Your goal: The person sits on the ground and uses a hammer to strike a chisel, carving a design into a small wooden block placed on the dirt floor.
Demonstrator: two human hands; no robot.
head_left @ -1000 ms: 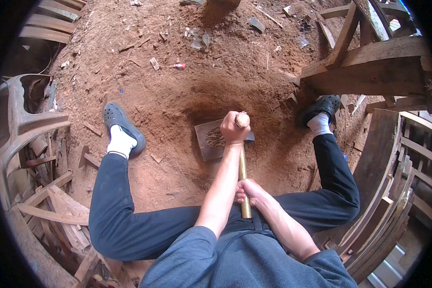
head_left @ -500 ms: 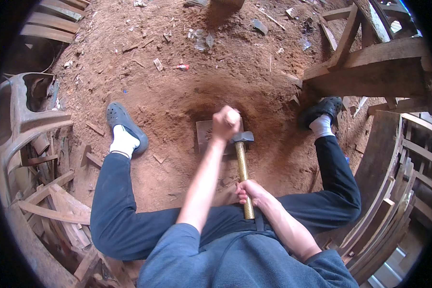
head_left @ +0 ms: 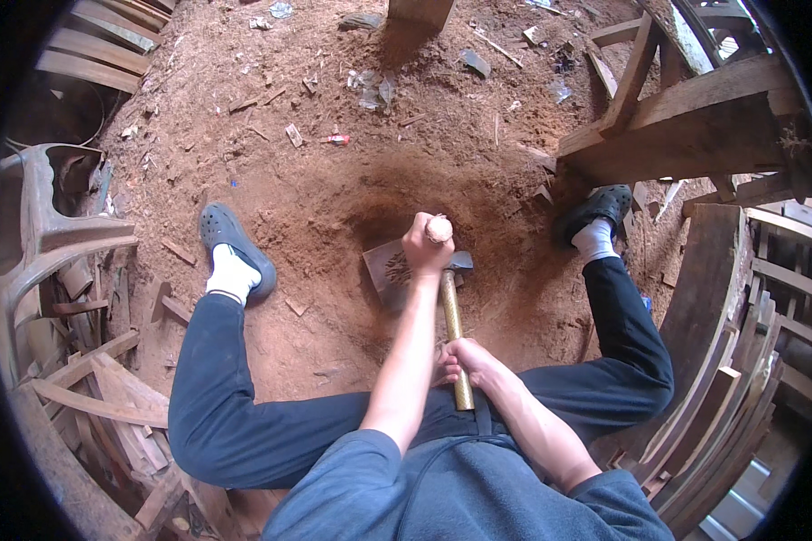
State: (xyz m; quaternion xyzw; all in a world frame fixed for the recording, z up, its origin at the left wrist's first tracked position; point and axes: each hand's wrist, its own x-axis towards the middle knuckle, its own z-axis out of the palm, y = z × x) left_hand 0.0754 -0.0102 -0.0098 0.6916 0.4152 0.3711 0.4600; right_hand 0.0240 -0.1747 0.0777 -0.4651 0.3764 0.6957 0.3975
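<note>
My left hand (head_left: 424, 252) is closed around a round-topped wooden handle (head_left: 438, 229) held upright over a flat grey carved slab (head_left: 386, 270) lying on the dirt between my legs. Lower down, my right hand (head_left: 467, 362) grips the end of a hammer's yellowish wooden handle (head_left: 451, 316). The hammer's dark metal head (head_left: 461, 261) sits low, right beside my left hand and over the slab's right edge. What is at the lower end of the upright tool is hidden by my hand.
I sit on reddish dirt with legs spread, dark shoes at left (head_left: 235, 243) and right (head_left: 595, 212). Heavy wooden beams (head_left: 695, 135) stand at the upper right, stacked curved planks (head_left: 731, 379) at the right, a carved wooden frame (head_left: 45, 234) and offcuts at the left.
My left hand has shifted a little to the left on the upright tool. The hammer head, hidden behind that hand a second ago, now shows beside it.
</note>
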